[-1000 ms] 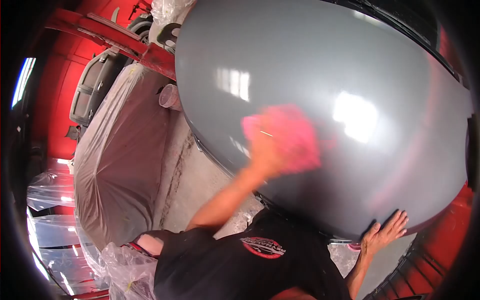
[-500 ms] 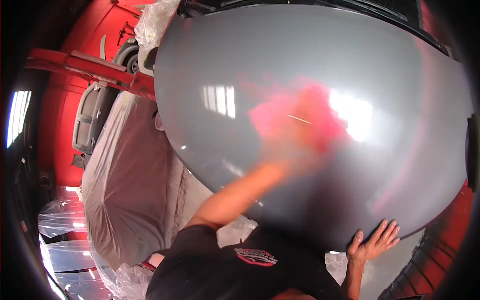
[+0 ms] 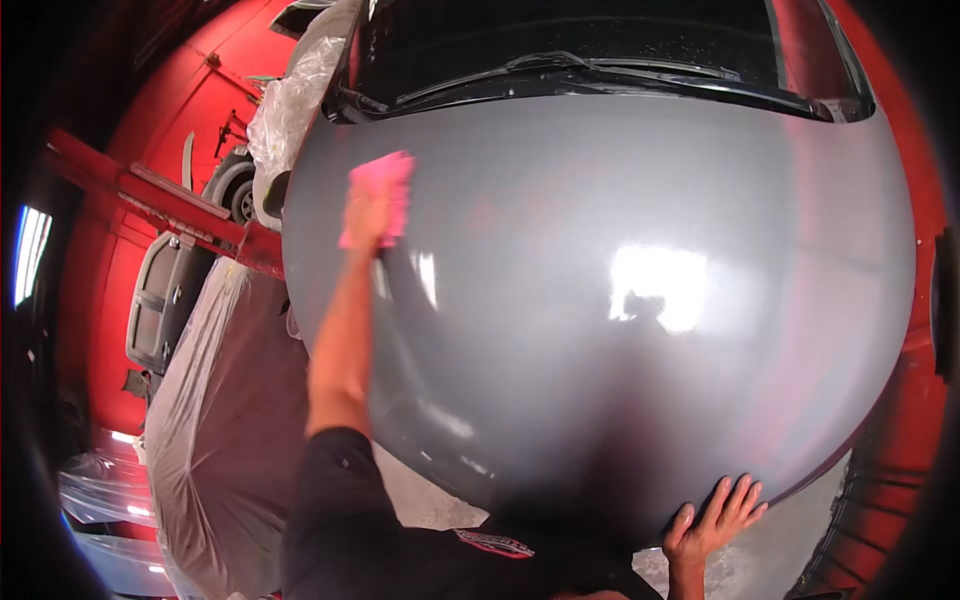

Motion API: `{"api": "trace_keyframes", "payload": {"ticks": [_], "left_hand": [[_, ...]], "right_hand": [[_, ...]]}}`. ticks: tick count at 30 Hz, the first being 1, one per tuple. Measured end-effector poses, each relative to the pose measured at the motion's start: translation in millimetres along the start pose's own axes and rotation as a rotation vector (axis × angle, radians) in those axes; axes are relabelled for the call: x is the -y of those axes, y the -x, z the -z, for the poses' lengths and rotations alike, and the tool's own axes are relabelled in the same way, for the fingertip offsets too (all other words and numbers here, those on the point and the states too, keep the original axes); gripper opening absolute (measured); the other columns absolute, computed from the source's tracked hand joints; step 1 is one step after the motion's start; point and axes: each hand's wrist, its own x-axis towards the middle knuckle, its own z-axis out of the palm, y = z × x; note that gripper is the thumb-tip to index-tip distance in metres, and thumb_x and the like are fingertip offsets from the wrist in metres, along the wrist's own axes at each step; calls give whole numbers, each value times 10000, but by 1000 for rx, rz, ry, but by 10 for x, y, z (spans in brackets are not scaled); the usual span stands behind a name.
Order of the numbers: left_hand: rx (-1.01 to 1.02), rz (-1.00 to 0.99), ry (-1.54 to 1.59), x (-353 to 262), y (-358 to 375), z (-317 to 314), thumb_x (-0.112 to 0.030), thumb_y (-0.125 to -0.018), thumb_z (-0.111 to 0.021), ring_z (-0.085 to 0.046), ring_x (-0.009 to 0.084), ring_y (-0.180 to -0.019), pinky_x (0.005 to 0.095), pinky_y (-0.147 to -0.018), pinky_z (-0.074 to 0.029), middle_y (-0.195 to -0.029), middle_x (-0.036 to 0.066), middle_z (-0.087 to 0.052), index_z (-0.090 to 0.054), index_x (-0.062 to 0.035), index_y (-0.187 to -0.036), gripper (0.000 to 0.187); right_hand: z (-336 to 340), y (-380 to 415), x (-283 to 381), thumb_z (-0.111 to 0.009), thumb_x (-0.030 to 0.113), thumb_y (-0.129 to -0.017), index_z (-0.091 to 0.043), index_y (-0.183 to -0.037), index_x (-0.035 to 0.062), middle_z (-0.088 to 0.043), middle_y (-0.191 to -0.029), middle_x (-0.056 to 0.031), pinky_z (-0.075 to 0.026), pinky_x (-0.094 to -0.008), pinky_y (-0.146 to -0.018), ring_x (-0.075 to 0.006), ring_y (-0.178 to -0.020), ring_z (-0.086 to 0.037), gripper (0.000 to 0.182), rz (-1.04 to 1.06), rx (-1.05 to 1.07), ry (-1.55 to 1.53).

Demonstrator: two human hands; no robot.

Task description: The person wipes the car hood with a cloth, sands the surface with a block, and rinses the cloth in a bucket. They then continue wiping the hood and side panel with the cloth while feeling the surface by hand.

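A pink cloth [image 3: 398, 195] lies against the left side of a glossy grey car hood [image 3: 540, 260]. My left hand [image 3: 370, 218] holds the cloth and presses it to the paint, its arm stretched far forward; the fingers are partly lost against the pink. At the hood's front edge, toward the right, my right hand [image 3: 712, 525] rests with fingers spread and nothing in it. A dark shadow and bright window reflections show in the hood's surface.
Beyond the hood are the wiper [image 3: 560, 65] and dark windshield [image 3: 600, 30]. On the left stand a sheet-covered object [image 3: 225, 420], a red beam [image 3: 160, 195], crumpled clear plastic [image 3: 295, 110] and a grey car door panel [image 3: 155, 300]. A red wall rises behind them.
My left hand has swept the pink cloth from the hood's middle to its far left. My view has shifted, showing more windshield. My right hand stays at the front edge.
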Motion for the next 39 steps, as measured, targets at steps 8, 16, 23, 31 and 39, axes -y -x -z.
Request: {"api": "trace_keyframes", "payload": {"ticks": [8,16,23,31,39], "left_hand": [[346,-108,171,-706,-897,-14,-492,-1013,-330,-491,396,-1291,474,-1068,-390,-1388,199,-540,-574,-96,-1326,560],[110,-803,390,-5546,213,223,-518,-924,-496,-528,360,-1167,517,-967,-401,-1248,202,-571,-603,-54,-1250,578],[558,-809,627,-6226,580,605,-662,-907,-411,-151,332,-1517,507,-1222,-40,-1616,210,-211,-266,7,-1539,932],[414,-414,462,-3566,-468,87,-782,-835,-443,-342,336,-1427,472,-1168,-228,-1517,217,-397,-317,0,-1522,1048],[358,-173,218,59,-1266,-320,-753,-896,-378,-317,356,-1451,478,-1166,-276,-1562,222,-335,-336,-47,-1527,947]], "right_hand": [[-7,-4,-18,-420,330,-954,-383,-1490,1,-314,-1567,-235,-55,-663,-1154,-482,-1462,-222,630,-4,19,12],[-61,38,-64,-481,348,-920,-483,-1420,16,-379,-1530,-223,-58,-665,-1153,-471,-1443,-264,601,-49,8,-39],[-20,34,-126,-520,348,-916,-515,-1398,28,-420,-1502,-224,-98,-659,-1157,-466,-1421,-305,578,-93,34,-55],[72,38,-112,-439,321,-990,-415,-1469,-10,-345,-1555,-221,-127,-577,-1193,-431,-1455,-266,583,-108,52,100],[-133,392,1702,-443,454,-1023,-265,-1535,-2,-343,-1549,-244,-239,-545,-1170,-456,-1419,-312,708,-573,-22,343]]}}
